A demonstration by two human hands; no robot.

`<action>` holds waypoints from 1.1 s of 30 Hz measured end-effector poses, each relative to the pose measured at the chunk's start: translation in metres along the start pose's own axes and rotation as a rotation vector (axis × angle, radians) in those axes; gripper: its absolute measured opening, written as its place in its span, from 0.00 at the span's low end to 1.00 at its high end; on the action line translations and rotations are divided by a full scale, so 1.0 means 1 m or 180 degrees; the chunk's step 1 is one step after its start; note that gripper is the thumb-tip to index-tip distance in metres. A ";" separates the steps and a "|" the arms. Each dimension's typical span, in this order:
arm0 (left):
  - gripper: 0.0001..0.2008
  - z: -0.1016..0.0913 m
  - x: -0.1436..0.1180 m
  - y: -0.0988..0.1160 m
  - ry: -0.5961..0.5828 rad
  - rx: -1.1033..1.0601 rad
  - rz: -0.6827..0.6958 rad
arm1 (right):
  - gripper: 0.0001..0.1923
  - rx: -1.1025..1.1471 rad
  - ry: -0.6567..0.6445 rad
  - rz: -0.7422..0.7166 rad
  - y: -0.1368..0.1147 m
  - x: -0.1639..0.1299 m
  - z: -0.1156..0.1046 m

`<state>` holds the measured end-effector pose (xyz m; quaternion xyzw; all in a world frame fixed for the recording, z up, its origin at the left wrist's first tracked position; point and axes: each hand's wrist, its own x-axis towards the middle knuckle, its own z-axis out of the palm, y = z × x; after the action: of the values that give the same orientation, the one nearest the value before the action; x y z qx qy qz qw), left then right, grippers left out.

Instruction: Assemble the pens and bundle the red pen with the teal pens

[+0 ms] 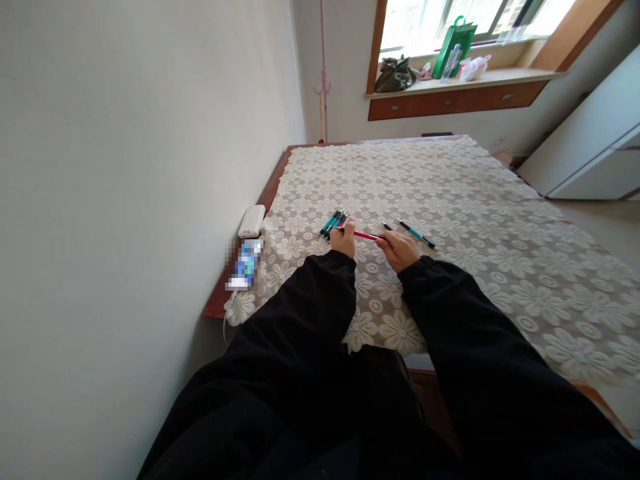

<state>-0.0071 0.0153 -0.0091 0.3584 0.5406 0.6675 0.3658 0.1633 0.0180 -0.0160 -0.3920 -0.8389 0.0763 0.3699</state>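
sleeves: black, long, loose, creased | cuffs: plain, reach the wrists | hands (343,241): bare, no gloves

Both hands (343,240) (399,249) forward, fingers curled

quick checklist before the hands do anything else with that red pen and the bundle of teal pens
1. Left hand grips the bundle of teal and black pens: ok, the bundle sticks out past the fingers.
2. Thin red pen held at both ends: ok, it spans from the left hand to the right hand.
3. Loose teal and black pen stays on the white floral lace tablecloth: ok, it lies just beyond the right hand, with a darker pen beside it.
4. Red pen capped or open: cannot tell, too small.
5. White power bank at the table's left edge is apart from the hands: ok.
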 end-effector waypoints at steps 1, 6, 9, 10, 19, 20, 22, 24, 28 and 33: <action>0.32 0.000 0.000 0.000 -0.0015 -0.0029 0.0032 | 0.26 -0.0050 -0.0047 -0.0001 0.000 0.000 0.000; 0.33 0.000 0.000 -0.002 -0.0030 -0.0147 0.0041 | 0.30 -0.0057 -0.0181 0.0049 0.002 -0.001 0.000; 0.34 -0.001 -0.001 -0.001 -0.0016 -0.0207 -0.0001 | 0.30 0.0076 -0.0227 0.0100 0.003 0.000 0.002; 0.34 -0.001 -0.002 0.000 -0.0024 -0.0192 0.0002 | 0.30 0.0121 -0.0239 0.0111 0.004 0.000 0.003; 0.37 -0.001 -0.012 0.014 -0.0302 0.0318 0.0005 | 0.30 0.0263 -0.0231 0.0086 0.000 0.000 0.002; 0.37 -0.002 -0.012 0.014 -0.0307 0.0325 0.0005 | 0.30 0.0272 -0.0229 0.0070 -0.001 0.001 0.002; 0.36 -0.002 -0.011 0.015 -0.0320 0.0317 0.0023 | 0.29 0.0290 -0.0237 0.0045 -0.001 0.001 0.002; 0.36 -0.002 -0.009 0.013 -0.0313 0.0329 0.0008 | 0.28 0.0292 -0.0257 0.0038 -0.001 0.001 0.003; 0.35 0.000 -0.004 0.007 -0.0429 0.0489 -0.0221 | 0.27 0.0249 -0.0206 0.0130 0.001 0.002 0.004; 0.23 -0.040 -0.013 0.028 -0.0847 0.1078 -0.0090 | 0.27 0.0299 -0.0120 0.0288 0.004 0.003 0.007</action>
<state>-0.0390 -0.0184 0.0109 0.4921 0.5970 0.5086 0.3779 0.1597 0.0245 -0.0209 -0.4102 -0.8226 0.1397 0.3682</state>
